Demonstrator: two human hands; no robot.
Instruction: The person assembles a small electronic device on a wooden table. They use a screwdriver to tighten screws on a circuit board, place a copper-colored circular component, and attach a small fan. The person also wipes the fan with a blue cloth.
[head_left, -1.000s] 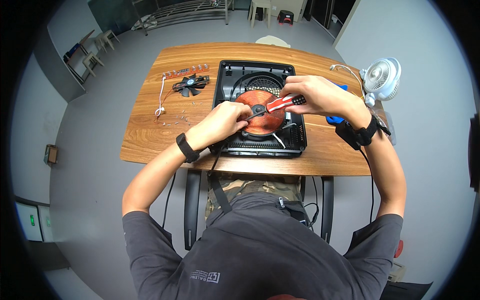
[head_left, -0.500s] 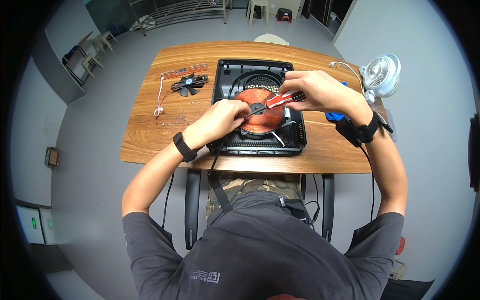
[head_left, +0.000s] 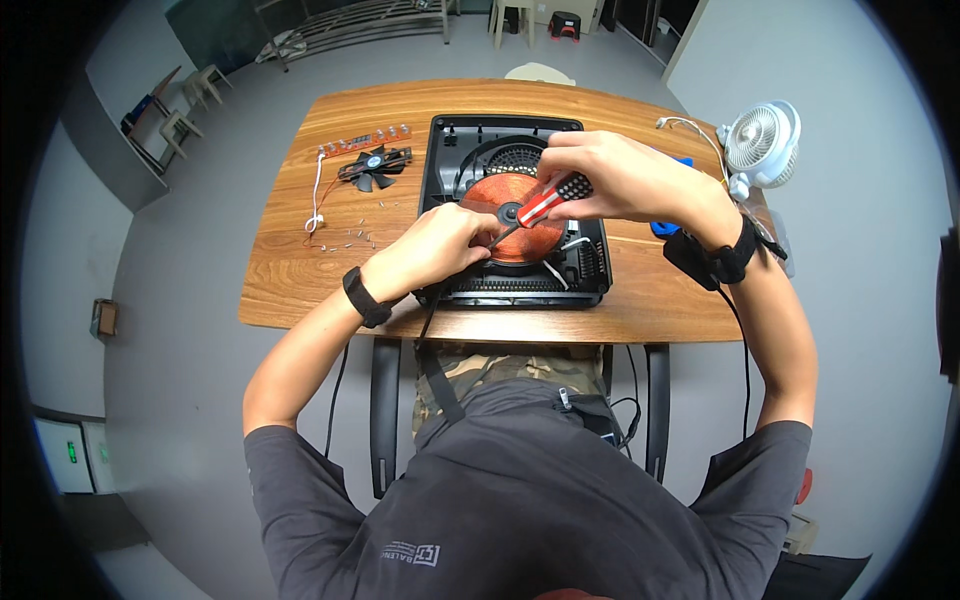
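Note:
A round copper-wound coil (head_left: 537, 243) sits inside an opened black plastic casing (head_left: 437, 178), which lies flat on the table before me. My right hand (head_left: 605, 180) is wrapped around a screwdriver (head_left: 543, 204) with a red and white handle and a dark patterned end. Its shaft slants down to the left across the coil. At the coil's left edge, my left hand (head_left: 447, 243) is closed in a pinch around the screwdriver's tip; what the fingertips hold is hidden.
On the wooden table (head_left: 300, 280), a black-bladed fan (head_left: 372, 172) and a narrow circuit board (head_left: 370, 140) lie left of the casing, near several loose screws (head_left: 350, 241). A white desk fan (head_left: 762, 145) and a blue object (head_left: 663, 229) are at the right.
My right hand and the screwdriver handle have shifted slightly left, and the shaft stands steeper. The left hand stays at the coil's edge.

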